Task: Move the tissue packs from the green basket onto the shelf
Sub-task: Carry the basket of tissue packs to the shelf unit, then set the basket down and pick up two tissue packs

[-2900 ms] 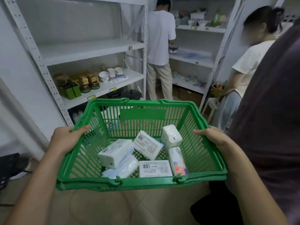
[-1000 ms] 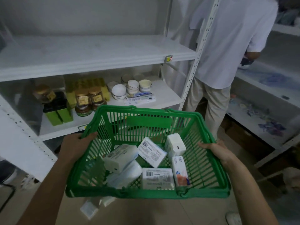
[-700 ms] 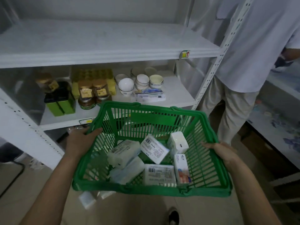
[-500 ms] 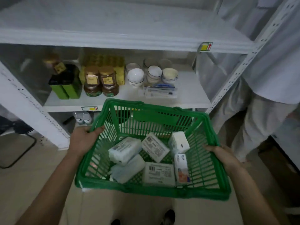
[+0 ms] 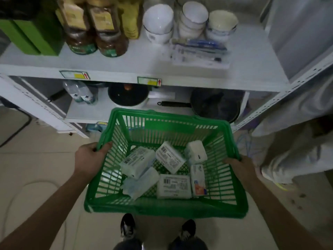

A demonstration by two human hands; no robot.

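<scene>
I hold a green slatted basket low in front of the white shelf, above the floor and my feet. My left hand grips its left rim and my right hand grips its right rim. Several white tissue packs lie loose on the basket's bottom, some flat and some leaning on each other; one small pack stands at the back right.
The shelf carries green boxes, brown jars, white bowls and flat packets. Below sit water bottles, a pot and a black pan. A person in light trousers stands close on the right.
The view has tilted down and closer to the shelf: the upper empty shelf has left the frame and the lowest shelf and my feet show. Basket lowered, both hands still on its rims.
</scene>
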